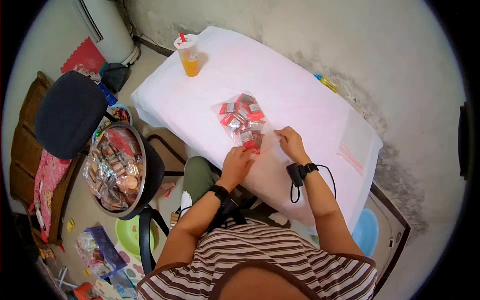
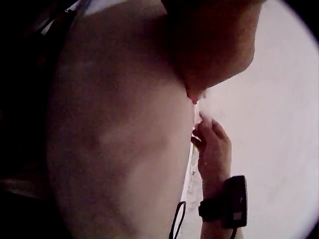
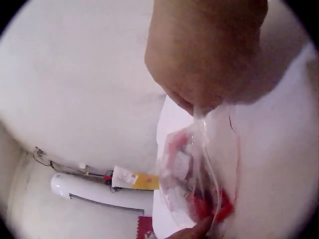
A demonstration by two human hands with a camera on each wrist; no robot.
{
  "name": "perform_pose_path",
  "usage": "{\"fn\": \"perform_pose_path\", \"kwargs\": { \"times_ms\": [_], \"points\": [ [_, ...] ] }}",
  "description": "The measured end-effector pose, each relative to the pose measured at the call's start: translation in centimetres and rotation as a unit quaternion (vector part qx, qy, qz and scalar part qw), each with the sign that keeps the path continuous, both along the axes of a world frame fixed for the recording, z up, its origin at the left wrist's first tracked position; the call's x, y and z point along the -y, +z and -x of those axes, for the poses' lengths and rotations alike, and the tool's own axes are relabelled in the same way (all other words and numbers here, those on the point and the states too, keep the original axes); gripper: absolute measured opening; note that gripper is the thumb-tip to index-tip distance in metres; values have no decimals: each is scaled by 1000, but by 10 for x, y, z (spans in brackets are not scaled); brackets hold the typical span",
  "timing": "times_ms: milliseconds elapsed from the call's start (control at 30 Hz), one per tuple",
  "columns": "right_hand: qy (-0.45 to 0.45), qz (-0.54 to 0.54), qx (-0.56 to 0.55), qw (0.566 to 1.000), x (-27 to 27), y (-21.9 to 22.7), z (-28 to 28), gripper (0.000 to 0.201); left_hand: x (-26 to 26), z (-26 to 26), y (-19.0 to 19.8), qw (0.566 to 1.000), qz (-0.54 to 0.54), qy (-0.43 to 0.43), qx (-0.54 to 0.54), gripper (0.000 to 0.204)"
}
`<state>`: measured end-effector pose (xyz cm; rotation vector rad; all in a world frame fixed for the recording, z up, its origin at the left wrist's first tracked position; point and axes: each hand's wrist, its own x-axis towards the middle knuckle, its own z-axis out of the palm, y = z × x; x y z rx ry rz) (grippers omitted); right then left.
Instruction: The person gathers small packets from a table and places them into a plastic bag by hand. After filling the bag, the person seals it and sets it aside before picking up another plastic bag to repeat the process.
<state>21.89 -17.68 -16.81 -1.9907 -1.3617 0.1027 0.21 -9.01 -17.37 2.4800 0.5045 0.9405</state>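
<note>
A clear plastic bag holding several small red-and-dark packets lies on the white-covered table. At the bag's near end, my left hand pinches its edge with the fingertips. My right hand pinches the plastic at the bag's right side, its thumb and forefinger together. In the right wrist view, the plastic of the bag stretches up to the right hand, and a left fingertip shows at the bottom. The left wrist view leaves the packets hidden behind the left hand.
A cup of orange drink stands at the table's far left. Flat clear bags with red edges lie at the right, and a yellow item by the wall. Left of the table, a large dark tub full of packets stands on a chair.
</note>
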Motion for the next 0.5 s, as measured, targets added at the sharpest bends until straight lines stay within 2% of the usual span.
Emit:
{"fn": "perform_pose_path", "kwargs": {
  "times_ms": [100, 167, 200, 267, 300, 367, 467, 500],
  "points": [
    [15, -18, -2, 1000, 15, 7, 8, 17, -10, 12, -11, 999, -12, -13, -32, 29],
    [-35, 13, -165, 986, 23, 19, 15, 17, -20, 20, -10, 994, -66, -27, -83, 22],
    [-39, 8, -166, 985, 26, 27, 15, 17, -23, 21, -4, 993, -71, -31, -84, 22],
    [40, 42, -184, 981, 27, 47, 6, 19, -31, 19, 19, 999, -20, -30, 14, 17],
    [36, 38, -186, 981, 26, 54, 2, 19, -33, 17, 44, 1000, 25, -13, 14, 17],
    [56, -10, -399, 915, 17, 73, -9, 23, -52, 6, 68, 998, 48, -18, 45, 18],
    [103, -74, -450, 884, 7, 116, -20, 26, -81, -9, 119, 997, 74, -26, 28, 16],
    [103, -79, -448, 884, 3, 128, -25, 26, -91, -14, 133, 993, 96, -39, 64, 16]
  ]
}}
